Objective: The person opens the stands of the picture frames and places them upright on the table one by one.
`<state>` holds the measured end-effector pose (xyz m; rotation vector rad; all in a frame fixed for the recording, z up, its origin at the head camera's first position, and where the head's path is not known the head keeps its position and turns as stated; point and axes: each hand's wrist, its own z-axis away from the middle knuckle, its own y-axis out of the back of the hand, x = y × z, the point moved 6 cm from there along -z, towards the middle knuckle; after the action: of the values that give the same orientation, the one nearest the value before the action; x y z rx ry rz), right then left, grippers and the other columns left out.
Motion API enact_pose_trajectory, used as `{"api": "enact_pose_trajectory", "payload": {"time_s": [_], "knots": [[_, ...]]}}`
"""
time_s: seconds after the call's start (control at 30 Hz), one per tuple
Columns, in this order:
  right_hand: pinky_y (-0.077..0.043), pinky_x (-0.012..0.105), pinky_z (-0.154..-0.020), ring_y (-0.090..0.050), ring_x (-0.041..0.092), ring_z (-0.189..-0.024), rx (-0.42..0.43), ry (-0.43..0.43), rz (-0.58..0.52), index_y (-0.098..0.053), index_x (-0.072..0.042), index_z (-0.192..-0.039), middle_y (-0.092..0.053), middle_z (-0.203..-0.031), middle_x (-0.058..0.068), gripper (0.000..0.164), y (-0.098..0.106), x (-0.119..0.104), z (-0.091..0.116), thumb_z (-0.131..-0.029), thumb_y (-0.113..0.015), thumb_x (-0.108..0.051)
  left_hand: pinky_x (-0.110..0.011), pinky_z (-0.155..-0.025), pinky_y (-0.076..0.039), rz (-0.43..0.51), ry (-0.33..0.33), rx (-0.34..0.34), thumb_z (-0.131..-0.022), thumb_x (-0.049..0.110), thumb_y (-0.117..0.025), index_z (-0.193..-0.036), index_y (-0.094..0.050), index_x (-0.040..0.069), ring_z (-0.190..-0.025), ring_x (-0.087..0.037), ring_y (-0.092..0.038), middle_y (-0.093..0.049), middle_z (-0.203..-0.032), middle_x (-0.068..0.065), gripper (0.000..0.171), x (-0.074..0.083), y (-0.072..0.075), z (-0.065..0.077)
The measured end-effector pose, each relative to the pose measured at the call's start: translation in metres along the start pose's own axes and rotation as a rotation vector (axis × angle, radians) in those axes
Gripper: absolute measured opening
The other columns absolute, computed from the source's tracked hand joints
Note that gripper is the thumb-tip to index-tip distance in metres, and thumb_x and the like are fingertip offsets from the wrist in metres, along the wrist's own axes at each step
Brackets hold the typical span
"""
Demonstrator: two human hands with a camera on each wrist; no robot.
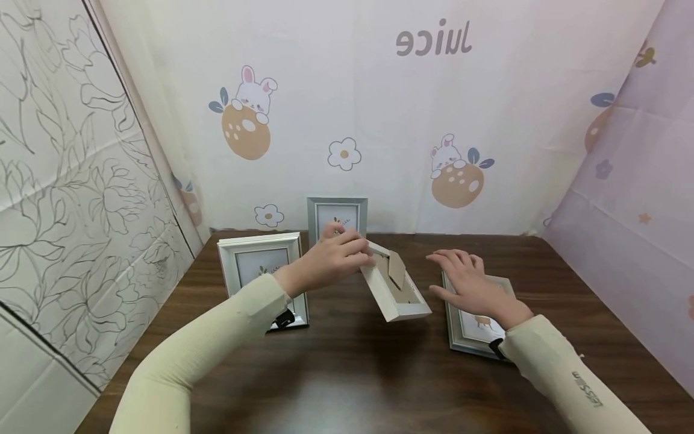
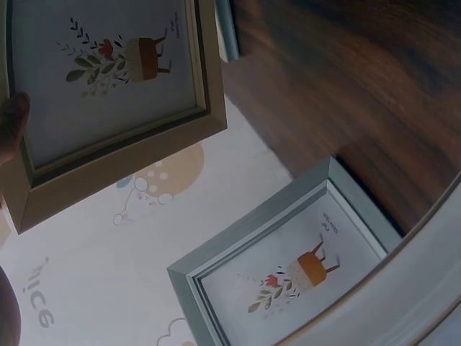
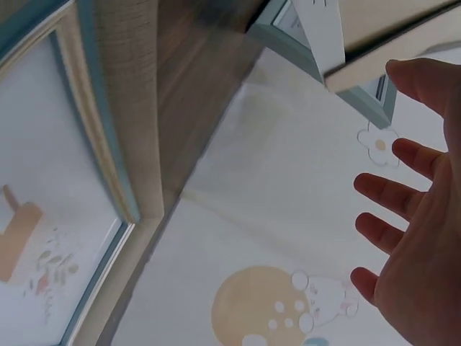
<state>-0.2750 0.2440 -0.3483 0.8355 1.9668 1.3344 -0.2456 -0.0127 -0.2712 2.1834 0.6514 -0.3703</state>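
Observation:
My left hand (image 1: 335, 258) grips a cream picture frame (image 1: 403, 304) by its upper edge, above the table. The frame is tilted, its brown backing and folded stand flap (image 1: 397, 271) facing the head camera. The left wrist view shows its front, with a print of a potted plant (image 2: 108, 65) and my thumb (image 2: 13, 122) at the edge. My right hand (image 1: 470, 288) hovers over a pale beige frame with a grey-blue outer edge (image 1: 506, 288), fingers spread and holding nothing. In the right wrist view the fingertips point towards the held frame (image 3: 389, 29).
A white frame (image 1: 230, 265) stands at the left, partly behind my left forearm. A grey-blue frame (image 1: 338, 201) is upright at the back, against the patterned wall cloth (image 1: 379, 138). All are on a dark brown wooden table (image 1: 325, 374).

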Motion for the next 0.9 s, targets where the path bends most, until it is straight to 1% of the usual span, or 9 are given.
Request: {"api": "enact_pose_trajectory", "payload": {"time_s": [0.17, 0.33, 0.53, 0.7, 0.9], "knots": [[-0.020, 0.064, -0.095, -0.032, 0.040, -0.128, -0.020, 0.063, 0.003, -0.041, -0.005, -0.142, -0.039, -0.143, 0.020, 0.060, -0.003, -0.010, -0.015, -0.093, -0.070, -0.023, -0.042, -0.087, -0.040, 0.031, 0.011, 0.015, -0.079, 0.011, -0.085, -0.100, -0.071, 0.015, -0.100, -0.018, -0.062, -0.069, -0.102, 0.002, 0.025, 0.001, -0.002, 0.003], [-0.023, 0.064, -0.093, -0.034, 0.039, -0.128, -0.012, 0.124, 0.040, -0.043, -0.006, -0.142, -0.040, -0.142, 0.019, 0.061, -0.003, -0.017, -0.031, -0.090, -0.071, -0.020, -0.039, -0.088, -0.043, 0.084, 0.015, 0.043, -0.078, 0.008, -0.085, -0.099, -0.071, 0.014, -0.101, -0.019, -0.062, -0.069, -0.102, 0.001, 0.026, 0.002, 0.000, 0.004], [-0.023, 0.063, -0.094, -0.033, 0.038, -0.130, -0.056, 0.124, 0.048, -0.042, -0.013, -0.144, -0.039, -0.145, 0.016, 0.062, -0.005, -0.022, -0.046, -0.090, -0.070, -0.019, -0.039, -0.090, -0.044, 0.130, -0.002, 0.070, -0.079, 0.007, -0.083, -0.099, -0.071, 0.013, -0.104, -0.021, -0.062, -0.069, -0.102, -0.001, 0.025, 0.007, 0.002, 0.003], [-0.022, 0.064, -0.095, -0.032, 0.040, -0.131, -0.076, 0.122, 0.061, -0.046, -0.014, -0.144, -0.039, -0.146, 0.018, 0.060, -0.006, -0.022, -0.049, -0.088, -0.069, -0.016, -0.038, -0.091, -0.044, 0.135, -0.021, 0.070, -0.080, 0.010, -0.083, -0.100, -0.070, 0.013, -0.105, -0.021, -0.062, -0.070, -0.103, 0.000, 0.024, 0.010, 0.000, 0.001], [-0.024, 0.064, -0.095, -0.034, 0.041, -0.130, -0.089, 0.124, 0.059, -0.051, -0.014, -0.141, -0.043, -0.144, 0.019, 0.057, -0.008, -0.021, -0.050, -0.088, -0.071, -0.016, -0.039, -0.091, -0.045, 0.117, -0.034, 0.076, -0.077, 0.010, -0.085, -0.100, -0.070, 0.013, -0.104, -0.021, -0.063, -0.070, -0.103, 0.000, 0.027, 0.012, -0.002, 0.003]]}}
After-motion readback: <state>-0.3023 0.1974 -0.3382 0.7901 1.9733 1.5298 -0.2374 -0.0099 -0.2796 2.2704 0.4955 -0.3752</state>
